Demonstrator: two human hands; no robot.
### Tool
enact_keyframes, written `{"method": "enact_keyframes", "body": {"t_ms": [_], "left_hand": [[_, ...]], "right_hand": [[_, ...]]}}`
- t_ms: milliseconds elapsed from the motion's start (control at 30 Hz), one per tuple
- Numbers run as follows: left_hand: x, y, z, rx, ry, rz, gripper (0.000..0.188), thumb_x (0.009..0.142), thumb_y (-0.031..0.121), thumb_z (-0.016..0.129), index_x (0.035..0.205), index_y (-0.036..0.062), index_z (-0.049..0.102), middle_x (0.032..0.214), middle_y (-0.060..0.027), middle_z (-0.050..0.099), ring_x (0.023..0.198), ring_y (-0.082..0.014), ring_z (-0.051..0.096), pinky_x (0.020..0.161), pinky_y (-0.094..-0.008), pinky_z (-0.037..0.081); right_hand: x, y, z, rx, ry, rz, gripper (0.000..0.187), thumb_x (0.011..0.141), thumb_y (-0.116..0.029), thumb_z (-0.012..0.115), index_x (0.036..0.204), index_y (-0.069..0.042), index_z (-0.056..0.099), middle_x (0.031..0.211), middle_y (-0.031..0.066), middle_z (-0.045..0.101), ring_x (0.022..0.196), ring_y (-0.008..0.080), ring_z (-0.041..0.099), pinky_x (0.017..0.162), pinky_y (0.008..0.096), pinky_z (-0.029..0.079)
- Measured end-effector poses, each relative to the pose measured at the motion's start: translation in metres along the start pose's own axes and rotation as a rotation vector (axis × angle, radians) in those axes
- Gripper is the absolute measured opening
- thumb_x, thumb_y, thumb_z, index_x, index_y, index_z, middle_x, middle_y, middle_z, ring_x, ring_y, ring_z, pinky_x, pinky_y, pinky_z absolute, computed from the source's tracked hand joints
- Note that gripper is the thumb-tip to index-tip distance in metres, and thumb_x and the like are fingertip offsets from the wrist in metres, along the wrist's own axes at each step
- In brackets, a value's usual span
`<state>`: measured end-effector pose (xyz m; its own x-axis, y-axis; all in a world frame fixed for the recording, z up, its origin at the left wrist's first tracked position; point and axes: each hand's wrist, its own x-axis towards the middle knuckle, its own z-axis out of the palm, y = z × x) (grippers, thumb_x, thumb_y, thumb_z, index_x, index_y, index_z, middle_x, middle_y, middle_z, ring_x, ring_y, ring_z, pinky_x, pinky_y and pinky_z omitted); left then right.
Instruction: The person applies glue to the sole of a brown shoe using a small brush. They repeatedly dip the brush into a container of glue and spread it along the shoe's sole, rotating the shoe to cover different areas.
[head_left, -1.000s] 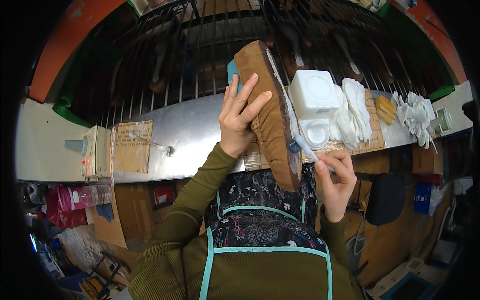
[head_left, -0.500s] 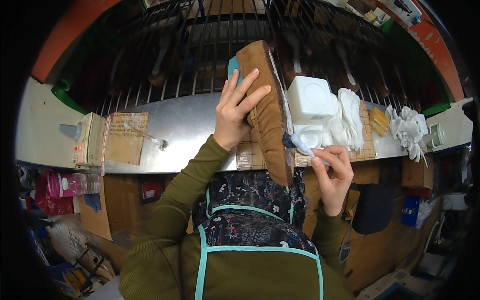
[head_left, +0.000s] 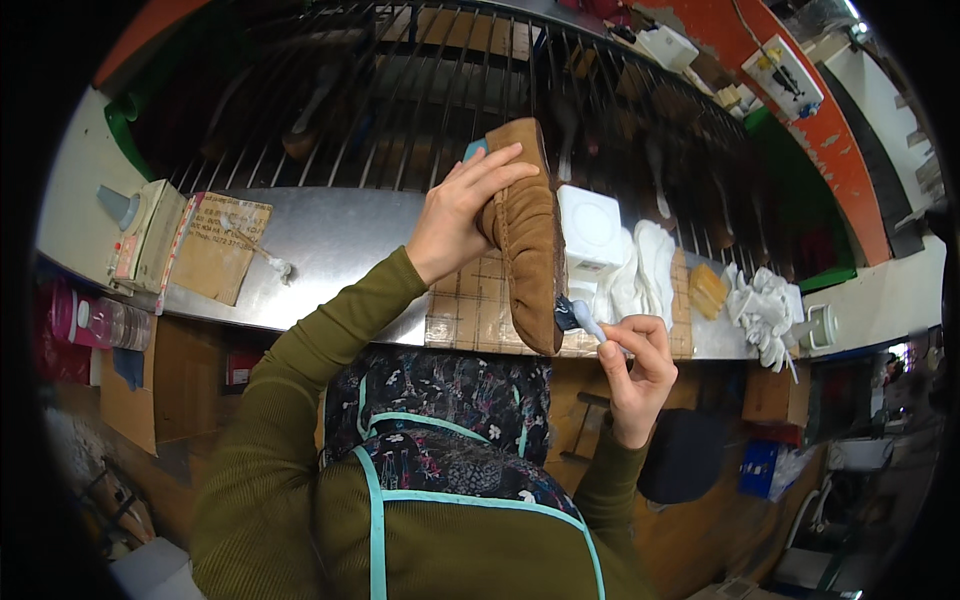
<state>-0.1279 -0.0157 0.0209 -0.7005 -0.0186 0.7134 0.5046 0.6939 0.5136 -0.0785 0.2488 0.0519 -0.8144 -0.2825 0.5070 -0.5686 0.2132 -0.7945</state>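
Observation:
My left hand [head_left: 462, 212] is wrapped round a brown suede shoe [head_left: 530, 265], fingers across its upper near the far end. A bit of light blue [head_left: 476, 149] shows behind those fingers. The shoe is held above the bench on its side, its sole edge turned to the right. In my right hand [head_left: 640, 378] a small brush [head_left: 586, 318] with a pale blue handle is pinched between thumb and fingers. Its dark bristles touch the sole edge close to the shoe's near end. Most of the sole's face is hidden from this view.
Beyond the metal bench [head_left: 320, 235] runs a rack of metal bars [head_left: 390, 150]. Right of the shoe stand a white square container [head_left: 590, 230], white gloves [head_left: 655, 265], a yellow block [head_left: 707, 292] and crumpled gloves [head_left: 762, 310]. Cardboard [head_left: 222, 250] with a swab-like stick lies left.
The shoe has turned so that less of its white-coated sole edge shows. My brush has moved along the edge toward the near end. The whole view has shifted and tilted.

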Motion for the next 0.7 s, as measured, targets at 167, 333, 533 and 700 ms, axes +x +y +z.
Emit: {"method": "enact_keyframes", "body": {"t_ms": [167, 333, 533, 700], "left_hand": [[0.008, 0.012, -0.007, -0.162, -0.031, -0.014, 0.062, 0.068, 0.004, 0.078, 0.124, 0.0121, 0.055, 0.131, -0.0167, 0.054, 0.118, -0.0299, 0.055, 0.097, -0.035, 0.048], [0.013, 0.023, -0.017, -0.347, -0.104, -0.072, 0.061, 0.069, 0.006, 0.079, 0.124, 0.0077, 0.054, 0.124, -0.0131, 0.059, 0.113, -0.0223, 0.059, 0.094, -0.0331, 0.048], [0.014, 0.031, -0.034, -0.45, -0.252, -0.147, 0.061, 0.073, 0.01, 0.078, 0.127, 0.0056, 0.049, 0.117, -0.0112, 0.063, 0.106, -0.0184, 0.061, 0.09, -0.0318, 0.049], [0.009, 0.04, -0.051, -0.532, -0.475, -0.304, 0.097, 0.048, 0.004, 0.09, 0.132, 0.0047, 0.042, 0.117, -0.01, 0.063, 0.111, -0.0194, 0.059, 0.096, -0.0326, 0.047]], "right_hand": [[0.018, -0.008, 0.0, 0.029, 0.017, -0.117, 0.017, 0.076, 0.001, 0.071, 0.093, 0.001, 0.071, 0.088, 0.0045, 0.055, 0.067, 0.0084, 0.047, 0.057, 0.0209, 0.038], [0.04, -0.023, 0.001, 0.03, -0.005, -0.259, 0.017, 0.075, 0.002, 0.071, 0.092, 0.001, 0.071, 0.089, 0.0055, 0.054, 0.069, 0.0092, 0.049, 0.058, 0.021, 0.039], [0.066, -0.034, 0.008, 0.094, -0.05, -0.378, 0.017, 0.076, 0.0, 0.073, 0.093, 0.001, 0.071, 0.091, 0.007, 0.053, 0.071, 0.0107, 0.052, 0.058, 0.0205, 0.04], [0.086, -0.041, 0.019, 0.174, -0.098, -0.435, 0.018, 0.075, -0.005, 0.075, 0.092, 0.0, 0.071, 0.091, 0.0069, 0.053, 0.071, 0.0106, 0.051, 0.058, 0.0206, 0.041]]}}
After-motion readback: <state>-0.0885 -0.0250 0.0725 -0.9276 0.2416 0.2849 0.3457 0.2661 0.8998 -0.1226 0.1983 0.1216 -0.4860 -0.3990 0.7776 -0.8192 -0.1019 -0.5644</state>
